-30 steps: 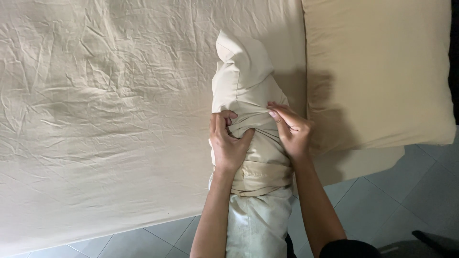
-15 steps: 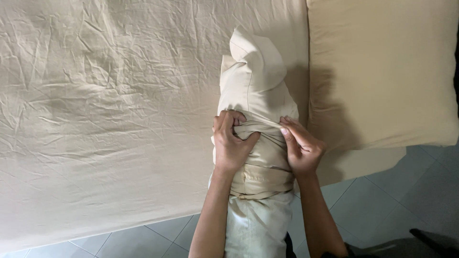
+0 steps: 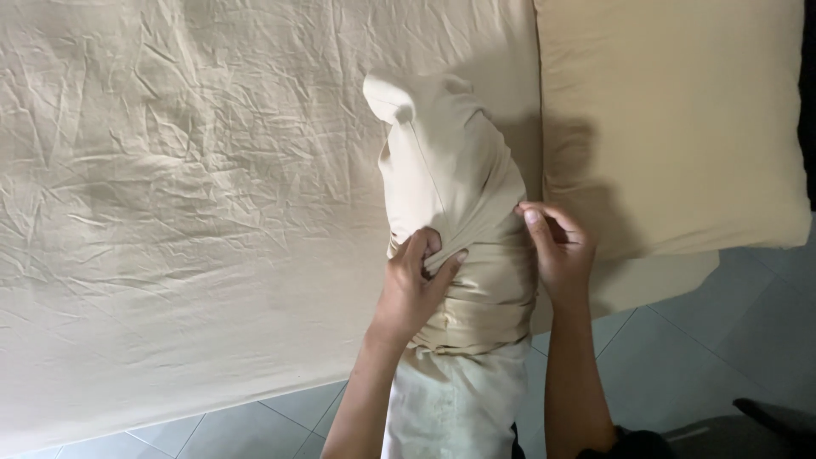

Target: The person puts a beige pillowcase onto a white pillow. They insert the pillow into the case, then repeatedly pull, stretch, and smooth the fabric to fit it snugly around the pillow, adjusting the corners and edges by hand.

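A rolled cream pillow (image 3: 450, 195) stood on end against the bed edge, partly sleeved in a beige pillowcase (image 3: 472, 306) bunched in folds around its lower half. The left hand (image 3: 412, 285) pinched a fold of that cloth at the pillow's front, while the right hand (image 3: 557, 251) gripped the case at the far side, fingers curled into it. A wrinkled cream sheet (image 3: 187, 195) covered the mattress. A second, flat pillow (image 3: 671, 119) lay to the right. Pale floor tiles (image 3: 680, 357) showed below; the white cloth under the bunched case was perhaps the pillow's bare end.
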